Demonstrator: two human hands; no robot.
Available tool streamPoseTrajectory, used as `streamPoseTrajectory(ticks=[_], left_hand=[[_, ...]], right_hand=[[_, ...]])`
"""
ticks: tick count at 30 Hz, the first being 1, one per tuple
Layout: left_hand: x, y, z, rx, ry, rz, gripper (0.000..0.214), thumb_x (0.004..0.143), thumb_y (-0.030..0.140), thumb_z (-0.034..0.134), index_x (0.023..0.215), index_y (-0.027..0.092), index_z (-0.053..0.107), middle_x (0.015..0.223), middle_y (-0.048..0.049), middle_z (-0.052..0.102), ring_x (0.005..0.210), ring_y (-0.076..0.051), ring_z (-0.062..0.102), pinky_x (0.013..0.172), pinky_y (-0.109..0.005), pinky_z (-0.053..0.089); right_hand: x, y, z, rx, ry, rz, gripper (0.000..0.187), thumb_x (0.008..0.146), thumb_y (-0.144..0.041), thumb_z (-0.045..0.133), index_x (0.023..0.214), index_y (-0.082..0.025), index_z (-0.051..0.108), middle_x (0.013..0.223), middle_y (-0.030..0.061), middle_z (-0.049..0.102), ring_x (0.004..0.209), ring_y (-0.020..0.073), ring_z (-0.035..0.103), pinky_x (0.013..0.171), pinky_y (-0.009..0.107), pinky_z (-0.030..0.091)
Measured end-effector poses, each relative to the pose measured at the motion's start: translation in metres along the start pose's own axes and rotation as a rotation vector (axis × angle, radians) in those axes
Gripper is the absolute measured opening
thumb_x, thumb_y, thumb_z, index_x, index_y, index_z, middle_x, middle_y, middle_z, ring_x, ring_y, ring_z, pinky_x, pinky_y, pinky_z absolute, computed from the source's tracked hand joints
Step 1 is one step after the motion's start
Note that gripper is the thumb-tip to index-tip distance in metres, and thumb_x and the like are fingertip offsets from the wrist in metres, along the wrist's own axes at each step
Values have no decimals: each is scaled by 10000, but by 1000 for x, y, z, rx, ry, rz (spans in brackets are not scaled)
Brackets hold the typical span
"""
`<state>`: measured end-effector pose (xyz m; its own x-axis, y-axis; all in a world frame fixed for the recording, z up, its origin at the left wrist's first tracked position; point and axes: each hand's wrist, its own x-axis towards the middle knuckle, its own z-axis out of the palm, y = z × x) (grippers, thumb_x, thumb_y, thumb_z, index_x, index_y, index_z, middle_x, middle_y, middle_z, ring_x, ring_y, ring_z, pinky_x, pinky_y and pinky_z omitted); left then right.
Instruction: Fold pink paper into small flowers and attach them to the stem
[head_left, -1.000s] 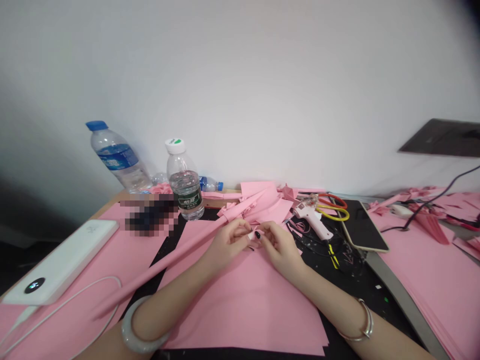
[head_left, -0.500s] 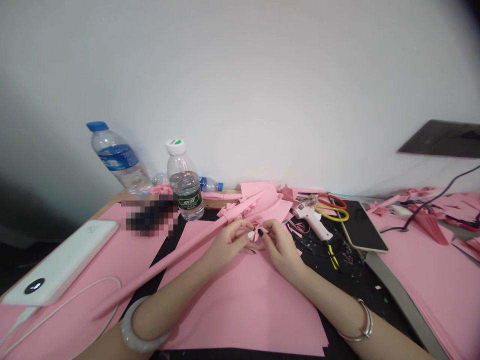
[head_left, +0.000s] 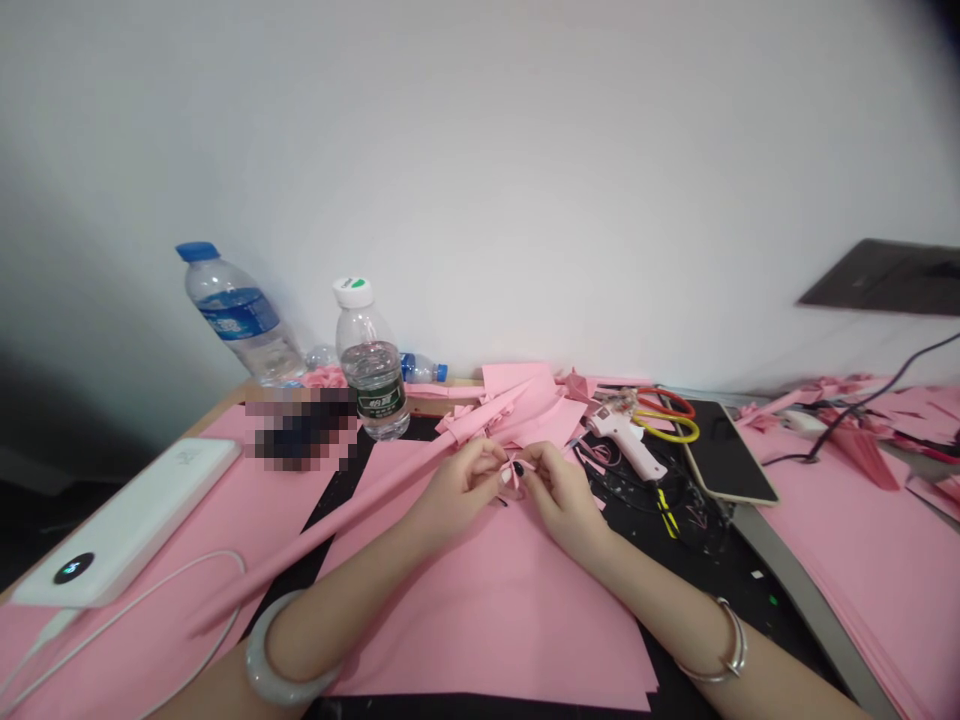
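Carefully, left hand (head_left: 454, 490), right hand (head_left: 562, 500), pinching folded pink paper (head_left: 516, 468) (tiny piece)

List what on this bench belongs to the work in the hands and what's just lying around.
In use: left hand, right hand, small pink paper piece, pink paper sheet beneath them.

Lying around: hot glue gun, scissors, smartphone, power bank, water bottle.
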<state>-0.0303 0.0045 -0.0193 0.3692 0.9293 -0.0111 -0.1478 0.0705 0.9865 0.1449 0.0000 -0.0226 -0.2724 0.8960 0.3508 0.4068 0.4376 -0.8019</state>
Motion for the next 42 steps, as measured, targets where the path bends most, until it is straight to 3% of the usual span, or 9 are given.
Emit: streamPoseTrajectory(ticks=[8,14,19,24,30,36,39,42], left_hand=[[-1,5,0,28,-9,34,217,833,332,700,907,196,548,994,-56,706,823,-192,701,751,-336,553],[-2,6,-2,176,125,36,154,826,290,676,867,192,565,793,-7,649,649,-143,624,617,-280,500],[-1,5,-3,259,230,76,186,778,249,704,894,198,567,760,30,589,579,-99,527,515,-217,402],[2,4,-7,199,140,48,149,759,286,711,748,166,623,680,3,622,579,-121,548,536,-238,430],[4,5,-10,161,118,12,258,699,323,774,604,179,583,510,33,577,464,-108,508,486,-237,402],[4,8,-9,94,121,3,228,734,352,768,769,157,656,637,5,657,502,-116,590,534,-259,486],[4,8,-9,39,114,-8,299,780,402,745,935,152,688,705,-17,686,566,-145,640,588,-293,536],[4,8,-9,-56,102,-23,363,791,474,732,933,142,694,725,-28,678,667,-175,669,665,-335,577]], right_hand=[[3,-6,-5,-14,17,-68,162,929,-178,483,902,-183,643,706,28,671,594,156,611,579,248,471],[2,-11,-5,0,-35,-34,186,952,-258,480,942,-173,644,741,46,682,600,163,602,534,248,432],[1,-6,-2,-30,-15,-7,156,917,-179,459,779,-211,524,596,-15,582,513,142,532,509,238,392],[2,-7,-3,-38,-53,-25,186,911,-138,429,759,-224,494,575,-29,557,495,136,513,511,235,387],[2,-11,-4,-37,-79,-36,204,903,-124,427,737,-232,474,571,-29,549,495,138,505,512,237,381],[3,-10,-3,24,3,36,181,913,-204,465,747,-219,536,569,-32,532,491,135,491,486,236,374],[3,-9,-3,39,53,61,126,913,-236,487,900,-202,608,581,-37,535,499,140,504,485,240,380],[4,-8,-3,43,68,62,162,907,-237,498,1016,-191,608,561,-51,528,487,143,513,493,244,399]])
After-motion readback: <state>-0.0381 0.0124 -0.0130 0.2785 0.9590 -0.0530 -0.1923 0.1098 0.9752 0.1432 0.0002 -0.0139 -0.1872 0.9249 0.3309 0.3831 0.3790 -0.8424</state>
